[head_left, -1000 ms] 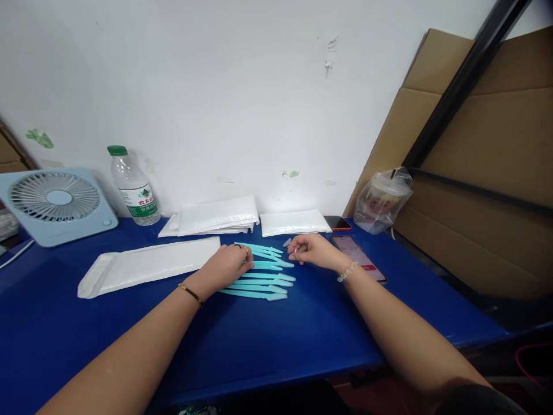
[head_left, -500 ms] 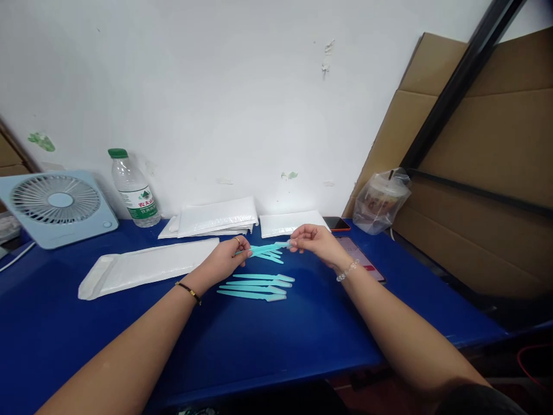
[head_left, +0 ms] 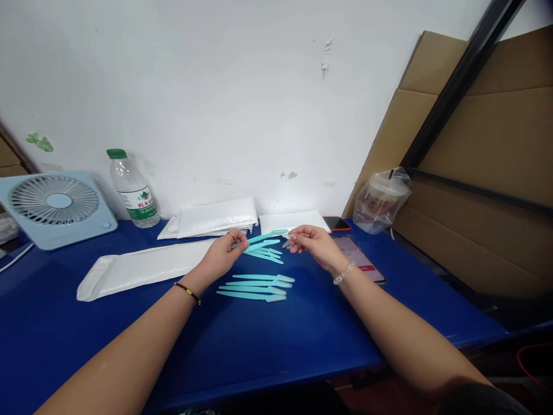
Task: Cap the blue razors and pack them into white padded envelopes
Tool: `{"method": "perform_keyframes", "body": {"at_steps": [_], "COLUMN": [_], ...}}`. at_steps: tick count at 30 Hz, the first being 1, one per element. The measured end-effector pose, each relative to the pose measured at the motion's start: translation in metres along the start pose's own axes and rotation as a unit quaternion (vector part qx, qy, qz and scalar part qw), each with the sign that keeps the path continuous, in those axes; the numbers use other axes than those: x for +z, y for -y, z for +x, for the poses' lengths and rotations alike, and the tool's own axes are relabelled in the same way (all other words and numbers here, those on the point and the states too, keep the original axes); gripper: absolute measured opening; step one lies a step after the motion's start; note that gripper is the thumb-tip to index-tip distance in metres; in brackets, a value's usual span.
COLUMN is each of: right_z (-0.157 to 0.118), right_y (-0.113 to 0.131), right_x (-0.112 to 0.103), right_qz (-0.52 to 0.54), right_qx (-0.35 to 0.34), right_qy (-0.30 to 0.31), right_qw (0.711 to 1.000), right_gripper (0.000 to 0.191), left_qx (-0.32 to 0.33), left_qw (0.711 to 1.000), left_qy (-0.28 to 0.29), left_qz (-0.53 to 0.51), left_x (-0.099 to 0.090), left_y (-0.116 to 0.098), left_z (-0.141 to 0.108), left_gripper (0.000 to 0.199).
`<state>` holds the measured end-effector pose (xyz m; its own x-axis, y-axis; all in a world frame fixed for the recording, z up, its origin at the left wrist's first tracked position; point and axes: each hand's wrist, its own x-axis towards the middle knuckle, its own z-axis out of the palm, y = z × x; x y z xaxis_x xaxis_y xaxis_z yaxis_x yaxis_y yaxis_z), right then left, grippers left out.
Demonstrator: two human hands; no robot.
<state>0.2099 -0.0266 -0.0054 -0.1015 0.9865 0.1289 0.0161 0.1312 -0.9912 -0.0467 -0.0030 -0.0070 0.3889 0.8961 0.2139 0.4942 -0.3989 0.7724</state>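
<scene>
A turquoise eyebrow razor (head_left: 262,237) is pinched by its handle in my left hand (head_left: 222,252), its head pointing right and slightly up. My right hand (head_left: 311,245) is closed, thumb against fingers, on a small clear cap (head_left: 286,244) just below the razor's head. The cap looks apart from that head. Under and beyond the held razor, several more turquoise razors (head_left: 268,253) lie fanned on the blue table. Nearer to me, another group of razors (head_left: 254,288) lies roughly side by side, heads to the right; clear covers seem to show on their heads.
A long white padded envelope (head_left: 138,270) lies left, partly under my left hand. Stacked envelopes (head_left: 216,217) and another white envelope (head_left: 294,222) lie by the wall. A fan (head_left: 59,207), water bottle (head_left: 135,193), phone (head_left: 358,256) and bagged cup (head_left: 381,202) stand around the blue table (head_left: 302,346).
The clear cap has come away from the razor's head and is in my right hand. The razor's head has tilted upward in my left hand. The other razors have not moved.
</scene>
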Motion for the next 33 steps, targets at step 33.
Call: {"method": "perform_keyframes", "body": {"at_steps": [33], "right_z": [-0.008], "right_y": [-0.006], "right_x": [0.023], "right_qz": [0.004], "right_qx": [0.0], "right_qy": [0.099], "right_qw": [0.995], "right_gripper": [0.032], "left_qx": [0.012], "left_qw": [1.0], "left_qy": [0.026], "left_qz": [-0.006], "left_x": [0.009], "left_y": [-0.01], "left_z": [-0.005], "left_gripper": [0.022]}}
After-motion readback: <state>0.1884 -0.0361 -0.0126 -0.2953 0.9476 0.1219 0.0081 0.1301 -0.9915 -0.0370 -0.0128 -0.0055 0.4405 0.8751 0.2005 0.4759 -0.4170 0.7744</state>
